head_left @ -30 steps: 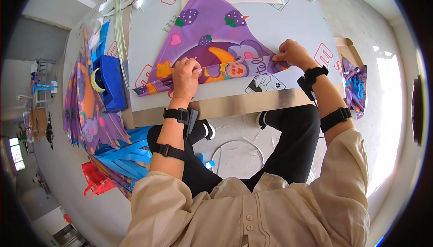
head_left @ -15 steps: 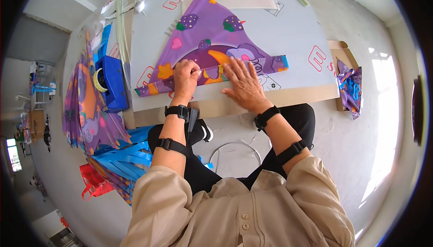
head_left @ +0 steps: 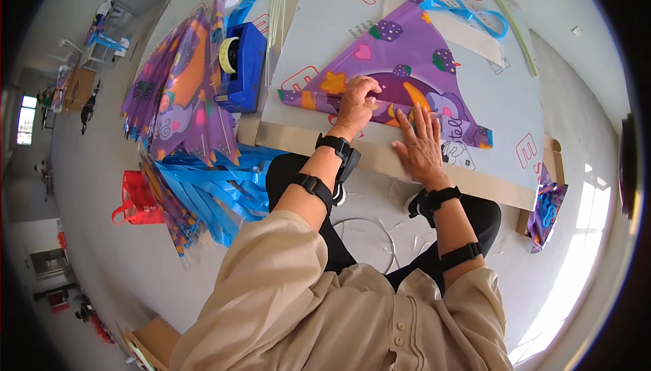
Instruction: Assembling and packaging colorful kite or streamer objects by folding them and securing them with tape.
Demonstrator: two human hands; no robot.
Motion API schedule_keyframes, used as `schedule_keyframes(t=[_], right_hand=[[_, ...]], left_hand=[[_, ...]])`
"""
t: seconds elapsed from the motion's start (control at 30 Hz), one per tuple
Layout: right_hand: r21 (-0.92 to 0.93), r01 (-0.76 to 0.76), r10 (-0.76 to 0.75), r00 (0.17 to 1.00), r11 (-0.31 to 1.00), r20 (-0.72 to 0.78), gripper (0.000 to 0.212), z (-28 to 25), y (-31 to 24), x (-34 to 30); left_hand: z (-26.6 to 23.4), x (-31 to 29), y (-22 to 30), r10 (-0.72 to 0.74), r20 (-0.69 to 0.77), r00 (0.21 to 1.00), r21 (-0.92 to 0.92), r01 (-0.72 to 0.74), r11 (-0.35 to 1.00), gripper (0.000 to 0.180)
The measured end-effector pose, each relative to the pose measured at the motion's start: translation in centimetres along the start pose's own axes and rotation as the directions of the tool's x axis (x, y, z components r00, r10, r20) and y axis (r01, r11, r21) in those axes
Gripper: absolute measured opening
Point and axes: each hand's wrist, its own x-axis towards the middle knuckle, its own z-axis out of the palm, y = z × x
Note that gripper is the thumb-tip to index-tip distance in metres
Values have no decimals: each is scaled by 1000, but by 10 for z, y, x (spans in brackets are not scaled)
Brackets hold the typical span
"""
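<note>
A purple triangular sheet (head_left: 413,45), printed with berries, stars and a moon, lies on the board-topped table. Its near edge is a narrow folded strip (head_left: 308,100). My left hand (head_left: 354,108) rests on that strip, fingers curled in and thumb pressed to them; whatever is in its grip is too small to make out. Flat on the same edge, to the right, my right hand (head_left: 420,148) has its fingers spread and holds nothing. Blue ribbon (head_left: 468,11) lies in loops at the sheet's far tip.
Left of the sheet stands a blue tape dispenser (head_left: 247,66). Beyond it hang stacked purple sheets (head_left: 183,93) with blue ribbons (head_left: 217,184). Thin pale sticks (head_left: 277,11) lie at the back, others (head_left: 512,28) on the right. A red bag (head_left: 137,198) is at lower left, an open carton (head_left: 553,161) at right.
The whole view has turned, so table and sheet now appear farther right and tilted. Both hands stay at the folded edge, the left curled, the right flat.
</note>
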Motion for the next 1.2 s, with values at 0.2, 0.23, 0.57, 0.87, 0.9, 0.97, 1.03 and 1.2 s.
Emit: schedule_keyframes(t=[0.2,0.23,0.57,0.87,0.9,0.97,1.03,1.2], right_hand=[[-43,-15,17,999,999,35,76,-1,-4,-1],[-47,-22,24,999,999,37,76,-1,-4,-1],[-74,0,3,999,997,44,75,-1,-8,2],[-90,-44,48,998,995,45,77,-3,-8,0],[-87,-46,50,998,995,44,77,-3,-9,1],[-94,-38,41,999,995,35,77,-5,-9,2],[-77,-28,30,999,997,32,76,-6,-11,3],[-63,-14,15,1000,998,24,75,-5,-12,5]], left_hand=[[-42,3,-11,139,118,983,574,-182,798,39],[-51,3,-14,74,157,985,685,-163,711,46],[-106,0,-40,-211,169,963,788,-4,615,62],[-184,24,2,137,117,984,785,-176,594,22],[-196,33,8,220,-46,974,787,-100,609,10],[-212,53,0,56,-307,950,617,154,772,8],[-223,73,-6,-283,-103,954,536,293,792,10],[-179,103,-37,-535,12,845,644,403,650,19]])
